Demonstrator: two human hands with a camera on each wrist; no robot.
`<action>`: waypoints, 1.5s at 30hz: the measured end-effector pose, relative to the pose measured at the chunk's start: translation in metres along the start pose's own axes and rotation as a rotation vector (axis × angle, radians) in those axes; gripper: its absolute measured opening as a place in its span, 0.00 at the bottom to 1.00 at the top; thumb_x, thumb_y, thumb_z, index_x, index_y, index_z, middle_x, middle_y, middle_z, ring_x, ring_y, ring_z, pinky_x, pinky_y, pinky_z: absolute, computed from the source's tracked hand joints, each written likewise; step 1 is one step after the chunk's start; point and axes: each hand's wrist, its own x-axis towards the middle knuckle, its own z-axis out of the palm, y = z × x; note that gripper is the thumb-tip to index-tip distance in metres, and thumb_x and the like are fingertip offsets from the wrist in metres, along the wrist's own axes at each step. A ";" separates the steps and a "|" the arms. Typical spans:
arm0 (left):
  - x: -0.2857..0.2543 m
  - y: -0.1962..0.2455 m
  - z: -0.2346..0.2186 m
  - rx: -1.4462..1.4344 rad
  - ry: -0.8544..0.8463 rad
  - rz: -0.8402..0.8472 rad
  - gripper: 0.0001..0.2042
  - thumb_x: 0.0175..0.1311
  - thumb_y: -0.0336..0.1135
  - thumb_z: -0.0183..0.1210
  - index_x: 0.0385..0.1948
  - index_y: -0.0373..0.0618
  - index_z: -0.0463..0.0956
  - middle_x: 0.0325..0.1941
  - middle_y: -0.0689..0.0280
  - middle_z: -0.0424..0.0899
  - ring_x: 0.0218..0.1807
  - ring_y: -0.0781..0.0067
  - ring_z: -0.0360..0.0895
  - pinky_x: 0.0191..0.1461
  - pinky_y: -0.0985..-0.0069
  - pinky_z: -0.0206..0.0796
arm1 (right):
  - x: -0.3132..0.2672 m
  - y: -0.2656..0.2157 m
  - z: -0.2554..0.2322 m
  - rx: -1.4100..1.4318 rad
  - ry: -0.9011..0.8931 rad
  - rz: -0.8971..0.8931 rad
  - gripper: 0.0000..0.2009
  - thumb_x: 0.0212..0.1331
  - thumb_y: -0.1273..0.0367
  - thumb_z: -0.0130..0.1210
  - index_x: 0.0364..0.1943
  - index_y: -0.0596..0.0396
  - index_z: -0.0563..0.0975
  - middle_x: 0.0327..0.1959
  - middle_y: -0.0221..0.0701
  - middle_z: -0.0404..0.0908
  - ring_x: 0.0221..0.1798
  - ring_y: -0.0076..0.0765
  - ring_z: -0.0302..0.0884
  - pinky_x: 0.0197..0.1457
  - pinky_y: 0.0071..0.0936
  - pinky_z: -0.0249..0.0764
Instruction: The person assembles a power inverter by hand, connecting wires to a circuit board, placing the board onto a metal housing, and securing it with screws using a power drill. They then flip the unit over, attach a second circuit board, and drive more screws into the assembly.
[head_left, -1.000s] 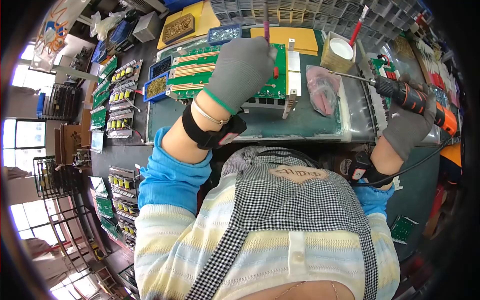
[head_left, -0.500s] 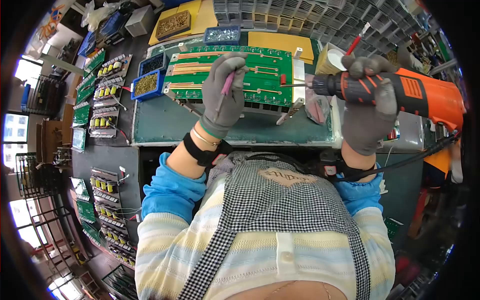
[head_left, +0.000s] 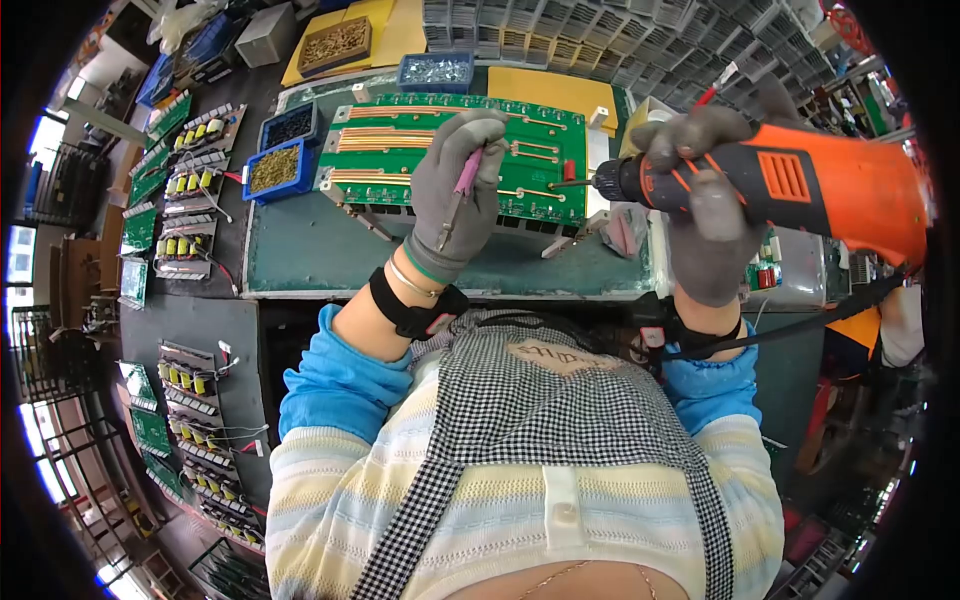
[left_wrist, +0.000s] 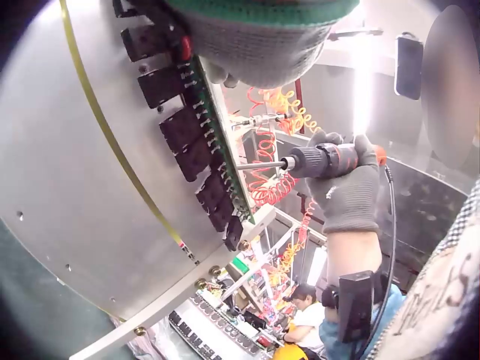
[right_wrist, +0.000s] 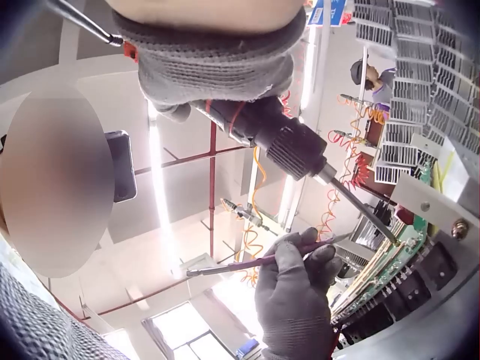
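A green circuit board (head_left: 530, 175) with copper-coloured strips stands raised on metal legs over the bench mat. My gloved right hand (head_left: 715, 235) grips an orange and black electric screwdriver (head_left: 830, 180), held level from the right. Its long bit (right_wrist: 367, 210) reaches the board's right end, beside a small red component (head_left: 569, 170). Over the board's front middle, my gloved left hand (head_left: 455, 205) pinches pink-wrapped metal tweezers (head_left: 468, 175), their broad end pointing back toward me. Black components (left_wrist: 184, 131) line the board's underside edge, next to a broad metal plate (left_wrist: 90, 180).
Blue bins hold brass-coloured screws (head_left: 275, 172) and small silvery parts (head_left: 436, 70); a dark-filled bin (head_left: 290, 125) sits beside the board. Assembled boards with yellow parts (head_left: 195, 185) line the left bench. Grey stacked pieces (head_left: 600, 40) fill the back. The screwdriver's cable (head_left: 810, 325) trails right.
My right hand has brought the screwdriver in from the far right to the board's right end. My left hand has drawn back toward me, its tweezers turned from pointing away.
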 end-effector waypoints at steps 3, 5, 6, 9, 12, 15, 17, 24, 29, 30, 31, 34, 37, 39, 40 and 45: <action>0.000 -0.002 -0.004 0.026 -0.060 0.026 0.07 0.69 0.26 0.47 0.44 0.36 0.70 0.45 0.56 0.78 0.36 0.72 0.79 0.43 0.77 0.72 | 0.024 0.012 0.002 -0.087 -0.260 0.124 0.27 0.55 0.74 0.54 0.61 0.56 0.62 0.35 0.31 0.73 0.36 0.31 0.75 0.50 0.42 0.75; -0.004 -0.003 -0.005 0.000 -0.059 -0.069 0.07 0.69 0.26 0.48 0.44 0.36 0.70 0.45 0.57 0.78 0.36 0.73 0.79 0.42 0.78 0.72 | 0.042 0.012 0.004 -0.154 -0.335 0.316 0.14 0.57 0.71 0.54 0.47 0.59 0.72 0.34 0.30 0.72 0.36 0.30 0.74 0.49 0.42 0.75; -0.003 -0.004 -0.005 -0.008 -0.055 -0.107 0.07 0.69 0.26 0.48 0.44 0.35 0.71 0.44 0.57 0.79 0.35 0.74 0.79 0.42 0.78 0.72 | 0.049 0.015 0.006 -0.097 -0.353 0.294 0.12 0.57 0.71 0.54 0.44 0.59 0.72 0.33 0.30 0.72 0.36 0.30 0.74 0.49 0.42 0.75; -0.002 -0.004 -0.006 -0.057 -0.026 -0.155 0.08 0.69 0.27 0.48 0.45 0.35 0.71 0.45 0.57 0.78 0.36 0.73 0.80 0.41 0.79 0.73 | 0.057 0.034 0.001 0.040 -0.473 0.252 0.11 0.55 0.69 0.60 0.38 0.59 0.74 0.31 0.28 0.73 0.36 0.30 0.76 0.50 0.43 0.77; -0.003 0.001 -0.004 -0.083 0.001 -0.174 0.07 0.65 0.26 0.51 0.43 0.38 0.72 0.43 0.55 0.79 0.40 0.62 0.80 0.43 0.74 0.73 | 0.057 0.048 0.010 0.111 -0.539 0.261 0.10 0.50 0.77 0.60 0.35 0.60 0.72 0.29 0.30 0.74 0.36 0.31 0.79 0.47 0.34 0.78; 0.000 0.005 -0.005 -0.156 0.041 -0.200 0.07 0.64 0.26 0.53 0.42 0.39 0.73 0.42 0.54 0.80 0.41 0.56 0.80 0.43 0.71 0.73 | 0.068 0.056 0.005 0.201 -0.526 0.313 0.11 0.49 0.75 0.62 0.35 0.59 0.73 0.29 0.29 0.73 0.34 0.29 0.77 0.49 0.38 0.79; -0.001 0.006 -0.006 -0.180 0.049 -0.198 0.07 0.63 0.26 0.54 0.42 0.38 0.72 0.43 0.54 0.79 0.41 0.56 0.80 0.43 0.71 0.73 | 0.070 0.054 0.007 0.241 -0.470 0.369 0.12 0.48 0.73 0.63 0.35 0.59 0.73 0.29 0.29 0.73 0.34 0.30 0.78 0.49 0.40 0.79; 0.003 0.011 -0.014 -0.246 0.101 -0.182 0.08 0.64 0.27 0.55 0.43 0.37 0.73 0.44 0.55 0.79 0.42 0.63 0.80 0.45 0.74 0.72 | 0.069 0.053 0.013 0.111 -0.545 0.467 0.23 0.47 0.57 0.68 0.41 0.56 0.72 0.28 0.24 0.72 0.32 0.26 0.75 0.45 0.36 0.76; 0.012 0.022 -0.097 0.016 0.290 0.021 0.15 0.68 0.40 0.52 0.42 0.36 0.75 0.47 0.55 0.78 0.45 0.64 0.77 0.44 0.75 0.70 | 0.066 0.023 0.015 0.167 -0.510 0.350 0.50 0.46 0.60 0.69 0.69 0.63 0.50 0.26 0.24 0.73 0.30 0.28 0.75 0.45 0.35 0.75; 0.007 0.016 -0.126 0.111 0.346 0.015 0.13 0.67 0.37 0.53 0.43 0.34 0.74 0.47 0.55 0.77 0.45 0.66 0.77 0.43 0.74 0.71 | 0.069 0.024 0.004 0.164 -0.621 0.268 0.49 0.44 0.63 0.71 0.69 0.63 0.52 0.28 0.26 0.76 0.32 0.30 0.78 0.47 0.36 0.75; 0.003 0.011 -0.146 0.073 0.472 -0.100 0.11 0.67 0.33 0.52 0.44 0.33 0.73 0.48 0.56 0.78 0.44 0.68 0.77 0.43 0.73 0.72 | 0.068 0.025 -0.006 0.175 -0.660 0.209 0.47 0.42 0.64 0.72 0.67 0.63 0.55 0.29 0.27 0.78 0.34 0.31 0.79 0.48 0.38 0.74; -0.020 -0.041 -0.198 0.554 0.304 -0.130 0.10 0.67 0.25 0.47 0.45 0.33 0.72 0.51 0.53 0.77 0.46 0.64 0.77 0.49 0.71 0.71 | 0.073 0.009 -0.025 0.192 -0.784 0.160 0.41 0.37 0.78 0.67 0.62 0.62 0.61 0.35 0.33 0.79 0.43 0.37 0.79 0.51 0.38 0.75; -0.066 -0.108 -0.223 0.827 -0.241 -0.172 0.15 0.58 0.21 0.49 0.47 0.39 0.73 0.54 0.53 0.76 0.54 0.51 0.74 0.59 0.66 0.65 | 0.088 -0.012 -0.039 0.182 -0.872 0.058 0.28 0.42 0.78 0.66 0.52 0.58 0.68 0.43 0.36 0.78 0.46 0.38 0.77 0.59 0.43 0.68; -0.096 -0.144 -0.229 0.891 -0.510 -0.256 0.17 0.55 0.21 0.49 0.47 0.43 0.74 0.57 0.58 0.75 0.55 0.51 0.73 0.58 0.65 0.66 | 0.086 -0.040 -0.048 -0.074 -0.839 -0.116 0.23 0.45 0.69 0.67 0.47 0.55 0.69 0.45 0.36 0.76 0.42 0.38 0.74 0.58 0.44 0.64; -0.105 -0.154 -0.232 0.895 -0.605 -0.285 0.17 0.55 0.21 0.49 0.47 0.44 0.74 0.57 0.59 0.75 0.55 0.51 0.73 0.58 0.64 0.66 | 0.084 -0.055 -0.053 -0.202 -0.812 -0.198 0.22 0.46 0.65 0.67 0.44 0.54 0.70 0.45 0.36 0.75 0.41 0.37 0.73 0.58 0.44 0.62; -0.109 -0.172 -0.237 0.895 -0.736 -0.447 0.18 0.55 0.21 0.50 0.49 0.43 0.74 0.60 0.61 0.74 0.57 0.53 0.73 0.59 0.64 0.66 | 0.013 -0.111 -0.065 -1.175 -0.653 -0.081 0.13 0.43 0.65 0.64 0.33 0.52 0.74 0.38 0.37 0.77 0.44 0.45 0.73 0.55 0.42 0.63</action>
